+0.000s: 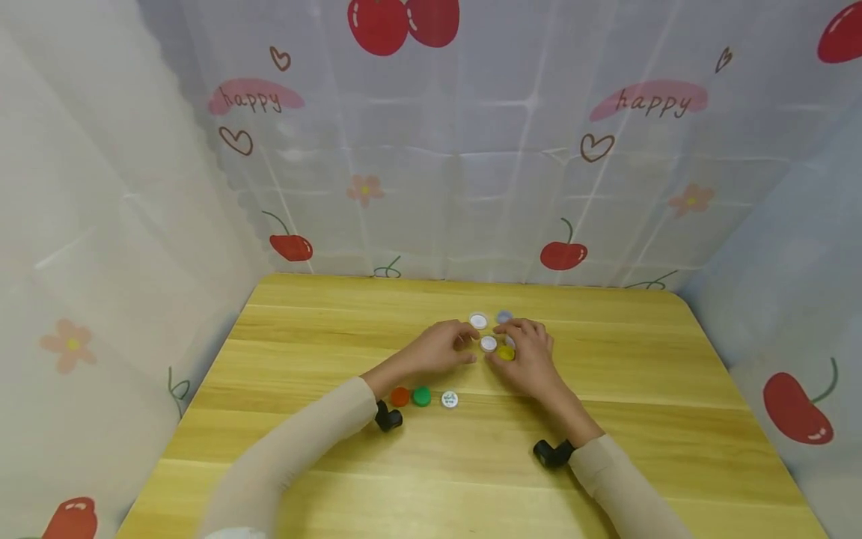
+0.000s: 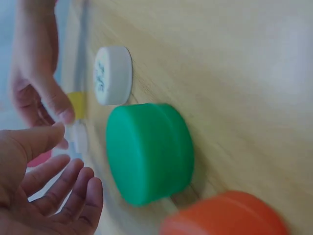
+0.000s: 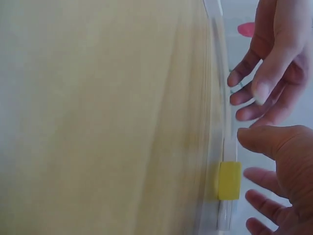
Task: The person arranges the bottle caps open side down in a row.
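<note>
My left hand (image 1: 441,348) hovers on the left of a small group of bottle caps, its fingers loosely bent and holding nothing. Facing it from the right is my right hand (image 1: 530,361), thumb and fingers spread apart beside a yellow cap (image 3: 230,181). Between the two hands lies a white cap (image 1: 488,343). Behind it sit another white cap (image 1: 478,321) and a bluish translucent cap (image 1: 504,317). Part of a further pale cap (image 1: 509,342) shows under the right hand's fingers, the remainder hidden.
Nearer the front, an orange cap (image 1: 400,397), a green cap (image 2: 146,154) and a white cap with lettering (image 2: 113,76) form a row by the left forearm. All stand on a wooden table (image 1: 444,479). A printed curtain (image 1: 431,165) encloses the back and sides.
</note>
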`<state>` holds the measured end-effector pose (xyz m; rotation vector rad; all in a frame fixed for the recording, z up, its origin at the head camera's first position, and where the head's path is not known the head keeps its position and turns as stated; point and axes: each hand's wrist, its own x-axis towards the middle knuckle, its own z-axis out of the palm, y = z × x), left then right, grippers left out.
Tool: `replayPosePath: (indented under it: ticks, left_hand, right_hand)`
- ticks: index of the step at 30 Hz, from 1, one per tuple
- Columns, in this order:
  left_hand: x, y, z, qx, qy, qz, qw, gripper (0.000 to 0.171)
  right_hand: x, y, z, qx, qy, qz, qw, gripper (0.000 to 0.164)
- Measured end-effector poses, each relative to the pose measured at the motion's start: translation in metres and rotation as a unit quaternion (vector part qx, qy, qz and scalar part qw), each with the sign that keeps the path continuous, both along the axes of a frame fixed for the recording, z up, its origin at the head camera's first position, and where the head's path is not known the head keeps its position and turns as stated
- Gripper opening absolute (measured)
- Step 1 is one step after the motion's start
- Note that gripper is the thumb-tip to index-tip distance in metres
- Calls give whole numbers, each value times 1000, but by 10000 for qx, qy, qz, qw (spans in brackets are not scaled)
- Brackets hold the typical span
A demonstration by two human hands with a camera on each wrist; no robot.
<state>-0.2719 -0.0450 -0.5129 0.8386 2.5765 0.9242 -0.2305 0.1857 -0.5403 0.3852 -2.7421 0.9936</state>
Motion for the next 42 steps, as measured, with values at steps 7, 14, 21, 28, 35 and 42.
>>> replayPosePath:
  ticks: [7,14,21,28,35,42]
  left_hand:
    - [-15,27,-7,-581,716,-80,9957,32]
    - [-18,34,-10,-870,1082,-121,9902,15]
    - [-19,33,-9,-695,816,-93,9942,20]
    - [-19,29,-2,-582,854,-180,9945,23]
    - [-11,13,3,44,802,-428,9959,23]
    - [14,-15,6,874,778,-425,9922,26]
  right_hand:
    - [-6,0,1,182,-163,-37,9997,28]
    - [-7,-2,0,186,-127,68,9997,24]
    - [-7,-2,-1,225,-122,133,9996,24]
    - [-5,4,1,66,2,288,9996,24]
    - [6,8,10,-390,307,542,9973,21]
    - [24,1,11,-1170,522,986,9868,24]
